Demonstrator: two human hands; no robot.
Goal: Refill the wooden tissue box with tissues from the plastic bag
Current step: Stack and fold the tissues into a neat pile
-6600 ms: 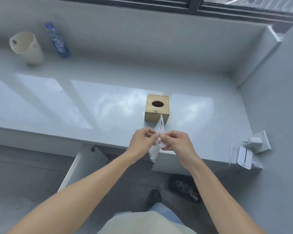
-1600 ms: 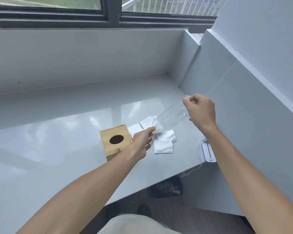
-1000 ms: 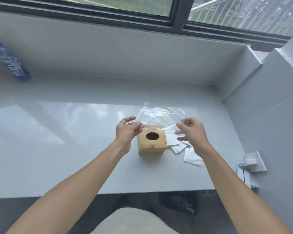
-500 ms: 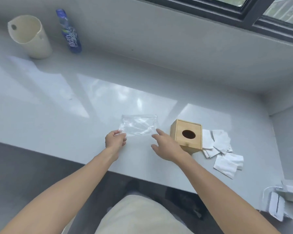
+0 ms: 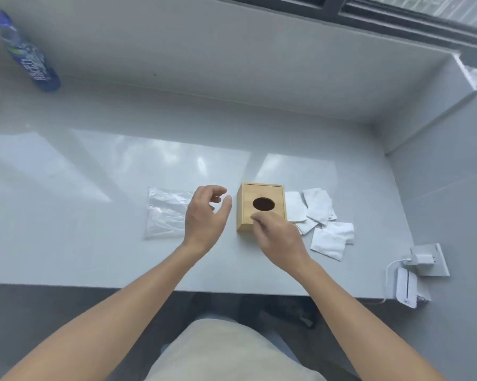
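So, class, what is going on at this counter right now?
A person is refilling a wooden tissue box. The plastic bag lies emptied on the counter, left of the box; the loose tissues lie to its right. Both hands hold nothing: the left hand hovers open beside the box, the right hand reaches over its near edge.

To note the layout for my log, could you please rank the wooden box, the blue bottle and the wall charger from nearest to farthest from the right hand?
1. Wooden box: touching the right hand.
2. Wall charger: far right, at the counter's edge.
3. Blue bottle: far back left.
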